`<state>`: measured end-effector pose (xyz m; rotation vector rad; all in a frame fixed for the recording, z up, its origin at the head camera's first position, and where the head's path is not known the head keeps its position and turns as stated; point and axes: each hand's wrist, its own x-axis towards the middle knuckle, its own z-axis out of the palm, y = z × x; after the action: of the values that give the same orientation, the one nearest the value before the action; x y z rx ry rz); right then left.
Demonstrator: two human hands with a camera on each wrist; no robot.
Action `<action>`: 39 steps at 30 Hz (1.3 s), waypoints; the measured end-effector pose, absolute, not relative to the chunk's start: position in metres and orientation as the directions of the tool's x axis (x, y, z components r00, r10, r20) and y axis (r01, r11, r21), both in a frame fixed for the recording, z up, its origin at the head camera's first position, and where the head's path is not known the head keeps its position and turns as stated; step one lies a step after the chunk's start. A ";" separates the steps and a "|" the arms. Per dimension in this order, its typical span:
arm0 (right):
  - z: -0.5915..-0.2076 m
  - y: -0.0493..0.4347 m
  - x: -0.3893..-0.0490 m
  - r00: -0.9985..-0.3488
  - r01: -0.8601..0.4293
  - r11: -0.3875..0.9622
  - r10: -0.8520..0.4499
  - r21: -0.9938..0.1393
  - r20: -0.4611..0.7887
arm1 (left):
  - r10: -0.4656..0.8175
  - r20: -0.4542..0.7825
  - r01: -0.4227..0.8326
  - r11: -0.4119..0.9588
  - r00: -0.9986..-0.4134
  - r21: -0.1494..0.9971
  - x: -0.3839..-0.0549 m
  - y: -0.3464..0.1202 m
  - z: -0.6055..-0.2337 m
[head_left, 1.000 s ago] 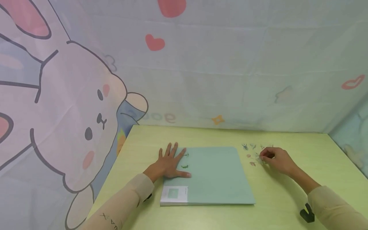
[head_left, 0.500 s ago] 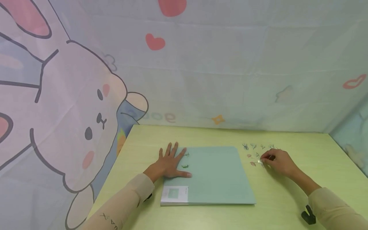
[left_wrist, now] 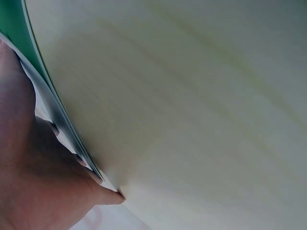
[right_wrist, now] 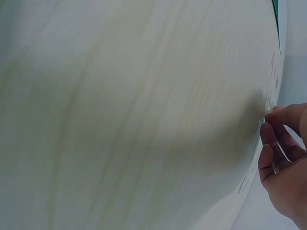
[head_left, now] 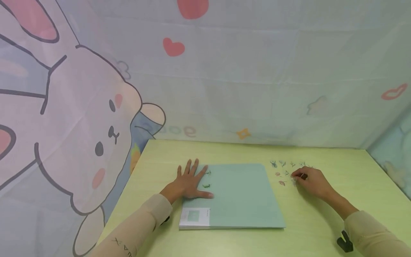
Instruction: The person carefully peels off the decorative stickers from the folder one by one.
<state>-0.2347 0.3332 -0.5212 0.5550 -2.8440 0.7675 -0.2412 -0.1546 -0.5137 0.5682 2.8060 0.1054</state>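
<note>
My left hand (head_left: 187,184) rests with fingers spread on the left part of a mint-green folder (head_left: 242,196), which lies closed on the table. Beside its fingers, two small green leaf stickers (head_left: 206,186) show on the cover. To the right of the folder, my right hand (head_left: 311,180) pinches a small clear sticker (right_wrist: 267,102) between thumb and forefinger, close to the tabletop. Its print is too small to make out. Several other plant-like stickers lie around those fingertips, among them a reddish one (head_left: 282,183) and a dark bluish one (head_left: 273,164).
The pale yellow-green table (head_left: 231,242) ends at a cloth backdrop (head_left: 257,71) printed with a rabbit and hearts. A white label (head_left: 194,216) sits at the folder's lower left corner. A black wrist device (head_left: 345,242) hangs below the right sleeve.
The right hand has shifted slightly to the right and down with the clear sticker, uncovering more of the stickers behind it. The left hand and folder have stayed put.
</note>
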 end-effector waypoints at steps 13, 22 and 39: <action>-0.521 0.334 -0.231 -0.906 -0.409 0.779 -0.288 -0.475 0.309 | 0.396 -0.264 0.372 0.918 -0.879 0.140 -0.241 -0.154 -0.511; -0.516 0.329 -0.236 -0.884 -0.436 0.784 -0.281 -0.442 0.374 | 0.398 -0.258 0.374 0.917 -0.880 0.140 -0.241 -0.155 -0.510; -0.500 0.270 -0.237 -0.882 -0.459 0.719 -0.297 -0.522 0.367 | 0.424 -0.265 0.389 0.904 -0.866 0.177 -0.246 -0.162 -0.509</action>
<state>-0.2375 0.2698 -0.5000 0.5990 -2.6681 0.9111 -0.2463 -0.1616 -0.5088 0.6061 2.7691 0.1684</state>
